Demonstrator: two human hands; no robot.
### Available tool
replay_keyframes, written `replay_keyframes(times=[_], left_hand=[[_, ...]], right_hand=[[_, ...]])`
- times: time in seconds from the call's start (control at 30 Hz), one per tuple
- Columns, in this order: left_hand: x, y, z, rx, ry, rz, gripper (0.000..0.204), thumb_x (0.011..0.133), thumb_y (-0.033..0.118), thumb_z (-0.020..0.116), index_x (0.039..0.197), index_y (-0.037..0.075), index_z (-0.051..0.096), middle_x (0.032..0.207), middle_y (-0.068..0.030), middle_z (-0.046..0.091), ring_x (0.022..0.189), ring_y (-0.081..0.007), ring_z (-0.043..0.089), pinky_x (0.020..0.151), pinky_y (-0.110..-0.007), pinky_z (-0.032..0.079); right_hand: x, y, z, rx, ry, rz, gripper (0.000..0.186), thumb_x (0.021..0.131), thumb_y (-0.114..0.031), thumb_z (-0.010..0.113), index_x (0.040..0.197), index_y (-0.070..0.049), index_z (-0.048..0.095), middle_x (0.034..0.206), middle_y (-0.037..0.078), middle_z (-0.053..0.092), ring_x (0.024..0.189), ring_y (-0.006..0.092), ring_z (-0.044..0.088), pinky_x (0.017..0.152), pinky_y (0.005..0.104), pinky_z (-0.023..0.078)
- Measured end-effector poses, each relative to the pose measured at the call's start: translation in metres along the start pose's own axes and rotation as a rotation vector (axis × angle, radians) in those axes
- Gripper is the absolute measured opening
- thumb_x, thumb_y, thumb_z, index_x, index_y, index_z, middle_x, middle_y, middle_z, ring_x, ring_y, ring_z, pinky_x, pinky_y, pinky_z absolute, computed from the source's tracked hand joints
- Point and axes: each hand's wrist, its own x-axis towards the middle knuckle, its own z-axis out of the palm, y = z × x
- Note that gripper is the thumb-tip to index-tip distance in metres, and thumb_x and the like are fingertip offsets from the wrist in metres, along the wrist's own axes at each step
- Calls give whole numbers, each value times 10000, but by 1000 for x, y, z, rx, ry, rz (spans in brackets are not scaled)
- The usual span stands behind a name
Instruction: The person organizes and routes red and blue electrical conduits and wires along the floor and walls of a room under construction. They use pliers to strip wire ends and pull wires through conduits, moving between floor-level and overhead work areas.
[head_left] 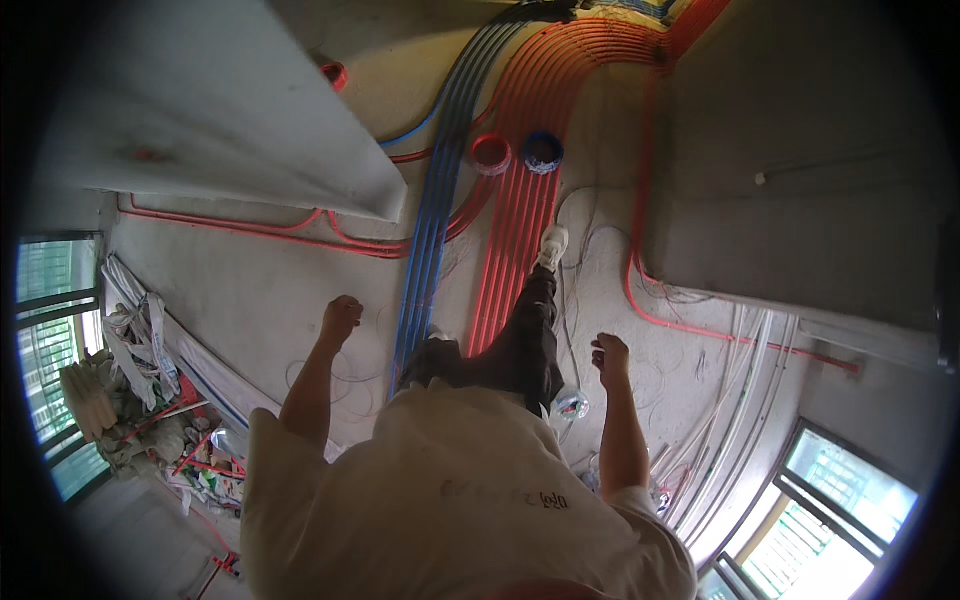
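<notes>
My left hand (342, 318) hangs at my left side over the grey floor, its fingers curled; anything inside is hidden. My right hand (610, 358) is at my right side, fingers bent together, with too little detail to tell what they hold. Between and beyond the hands run bundles of blue conduits (424, 270) and red conduits (505, 255) along the floor. A white-shoed foot (554, 243) of mine steps forward beside the red ones. A red bucket (490, 168) and a blue bucket (542, 170) sit on the conduits ahead.
Grey walls (200, 120) stand either side of the conduit route. Bags and debris (150, 400) lie by the left window (60, 290). Long white pipes (740, 400) line the right, near another window (830, 490). Loose wires and a small round container (572, 405) are on the floor.
</notes>
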Motion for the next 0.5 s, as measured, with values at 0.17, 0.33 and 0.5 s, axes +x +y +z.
replay_keyframes(times=[0.17,0.33,0.5], left_hand=[[67,61,77,-279,35,-179,238,926,222,640,1027,8,668,815,-86,681,658,-142,644,554,-281,505],[148,105,228,-191,-250,-224,263,918,256,679,996,4,675,823,-75,690,708,-139,665,595,-268,521],[326,86,380,-224,-472,101,249,929,262,658,1005,26,676,949,-83,686,848,-172,684,719,-330,557]], right_hand=[[212,-94,42,-338,-84,-39,226,886,-213,629,1042,-50,634,863,79,666,641,180,641,529,323,502],[399,-164,91,-579,-101,-178,238,879,-223,630,986,-12,660,791,91,671,620,189,647,539,342,504],[598,-189,131,-967,-130,-408,317,861,-286,662,996,0,690,875,210,710,812,365,692,728,491,523]])
